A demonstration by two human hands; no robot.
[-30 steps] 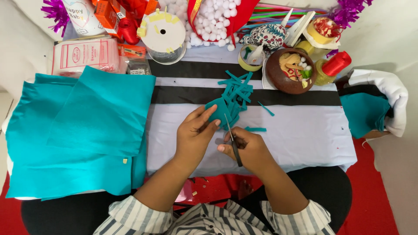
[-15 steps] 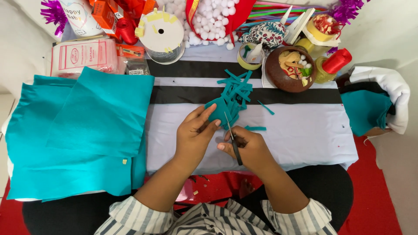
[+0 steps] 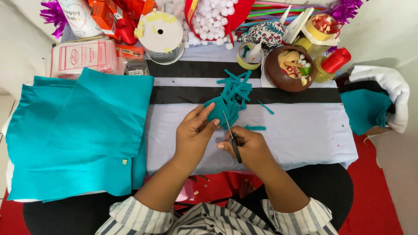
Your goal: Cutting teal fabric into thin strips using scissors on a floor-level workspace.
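The right hand (image 3: 248,146) is clenched around a pair of dark scissors (image 3: 231,137), its grip closed on the handles while the blades point up toward the middle of the frame. The left hand (image 3: 196,130) grasps a small teal felt piece (image 3: 216,109) between thumb and fingers, just beside the blade tips. Right above this piece lies a heap of cut teal strips (image 3: 235,89), with two loose strips to its right, all on the white table (image 3: 305,130) with black bands. Large teal felt sheets (image 3: 82,130) cover the left of the frame. A brown bowl (image 3: 278,76) of small craft bits stands at upper right, near a yellow bottle with a red cap (image 3: 331,63).
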